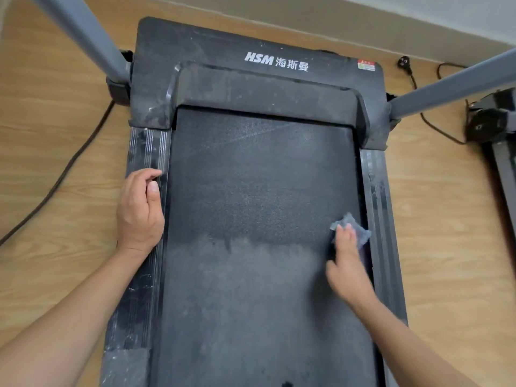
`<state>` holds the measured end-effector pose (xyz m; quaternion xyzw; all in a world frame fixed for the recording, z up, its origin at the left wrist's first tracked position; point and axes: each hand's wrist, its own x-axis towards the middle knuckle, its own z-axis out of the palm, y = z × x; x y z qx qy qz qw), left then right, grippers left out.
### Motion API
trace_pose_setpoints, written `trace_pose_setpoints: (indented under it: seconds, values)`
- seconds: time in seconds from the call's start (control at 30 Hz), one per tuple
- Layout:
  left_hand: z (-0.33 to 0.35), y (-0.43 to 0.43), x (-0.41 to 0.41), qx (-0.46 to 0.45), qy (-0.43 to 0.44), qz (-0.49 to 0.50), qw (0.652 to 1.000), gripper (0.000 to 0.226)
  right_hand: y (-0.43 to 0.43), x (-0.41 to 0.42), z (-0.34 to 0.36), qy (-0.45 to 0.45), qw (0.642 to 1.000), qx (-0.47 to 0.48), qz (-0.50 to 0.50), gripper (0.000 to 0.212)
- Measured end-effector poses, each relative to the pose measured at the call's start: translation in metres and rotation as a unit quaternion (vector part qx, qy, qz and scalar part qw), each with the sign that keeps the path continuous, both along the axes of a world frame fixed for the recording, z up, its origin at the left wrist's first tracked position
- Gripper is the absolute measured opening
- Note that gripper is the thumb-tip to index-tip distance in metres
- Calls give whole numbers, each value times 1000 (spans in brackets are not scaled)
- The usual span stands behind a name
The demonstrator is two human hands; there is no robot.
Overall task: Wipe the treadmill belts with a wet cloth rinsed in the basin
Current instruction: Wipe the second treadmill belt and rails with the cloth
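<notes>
The black treadmill belt (259, 205) fills the middle of the head view, darker and damp in its far half, dusty grey nearer me. My right hand (347, 263) presses a small grey-blue cloth (353, 227) flat onto the belt at its right edge, fingers straight over the cloth. On the left side rail (148, 152) rests my left hand (141, 208), fingers curled loosely, holding nothing. The basin is not in view.
The motor cover (251, 79) with white HSM lettering lies at the far end. Two grey uprights (92, 43) (452, 88) rise on either side. Black cables (61, 174) and a plug (405, 62) lie on the wooden floor. Part of another machine (494, 127) stands at the right.
</notes>
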<state>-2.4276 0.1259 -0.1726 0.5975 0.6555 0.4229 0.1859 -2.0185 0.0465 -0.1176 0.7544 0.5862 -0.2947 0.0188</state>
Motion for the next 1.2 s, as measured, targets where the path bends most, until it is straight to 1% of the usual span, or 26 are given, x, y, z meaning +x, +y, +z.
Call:
trace_pose_setpoints:
  seconds: [0.07, 0.13, 0.2, 0.27, 0.33, 0.4, 0.47, 0.53, 0.6, 0.67, 0.7, 0.73, 0.77, 0.8, 0.83, 0.9, 0.93, 0.97, 1.03, 1.07, 1.13, 1.2]
  values:
    - [0, -1, 0, -2, -3, 4, 1000, 26, -7, -55, -11, 43, 996, 33, 69, 89]
    - [1, 0, 0, -7, -3, 0, 1000, 26, -11, -127, -25, 106, 978, 68, 167, 87]
    - [3, -2, -1, -5, -12, 2, 1000, 26, -11, -210, -22, 143, 957, 63, 245, 82]
    - [4, -2, -5, -4, -35, 14, 999, 26, -4, -267, -19, 129, 949, 32, 284, 81]
    - [2, -3, -9, -10, -48, 21, 999, 28, 3, -284, -21, 81, 944, 28, 319, 84]
    - [0, -3, -11, -8, -33, 7, 999, 28, 9, -272, -20, 8, 924, 29, 382, 84]
    - [-1, -2, -9, 4, 7, -14, 1000, 28, 15, -249, -15, -23, 907, 33, 419, 82]
    - [-3, -1, -8, 14, 46, -36, 998, 27, 19, -226, -9, -47, 901, 27, 430, 80]
    - [-6, 0, -6, 9, 63, -31, 997, 27, 25, -202, -2, -83, 895, 12, 438, 78]
    - [-9, 1, -3, -3, 76, -17, 997, 27, 36, -184, 9, -110, 903, -24, 414, 72]
    - [-7, 2, -2, -9, 80, -16, 997, 26, 43, -174, 14, -118, 910, -44, 396, 65]
    - [-5, 2, -2, -14, 84, -14, 996, 26, 51, -166, 18, -111, 917, -61, 378, 52]
    - [-4, 2, -2, -16, 91, -12, 996, 25, 59, -160, 23, -106, 924, -77, 360, 34]
    - [-4, 2, -1, -15, 96, -9, 995, 24, 69, -154, 26, -112, 928, -77, 347, 22]
    - [-3, 2, -1, -15, 100, -4, 995, 24, 77, -148, 24, -112, 935, -73, 328, 21]
    - [0, 3, 2, -16, 95, 0, 995, 23, 90, -143, 20, -93, 949, -58, 295, 31]
    - [1, 4, 2, -20, 91, -2, 996, 23, 94, -145, 17, -85, 950, -39, 298, 29]
    - [0, 2, 0, -24, 94, -8, 995, 23, 95, -147, 15, -87, 943, -14, 321, 29]
    - [-1, 2, -5, -36, 121, -44, 991, 28, 95, -147, 9, -95, 934, 29, 342, 43]
    - [0, 6, -8, -47, 136, -71, 987, 32, 94, -141, 8, -86, 937, 33, 336, 43]
    - [8, 10, -12, -93, 132, -81, 984, 42, 90, -122, 13, -61, 939, 7, 339, 33]
    - [17, 3, -5, -126, 121, -68, 982, 43, 89, -94, 24, -52, 935, -47, 347, 34]
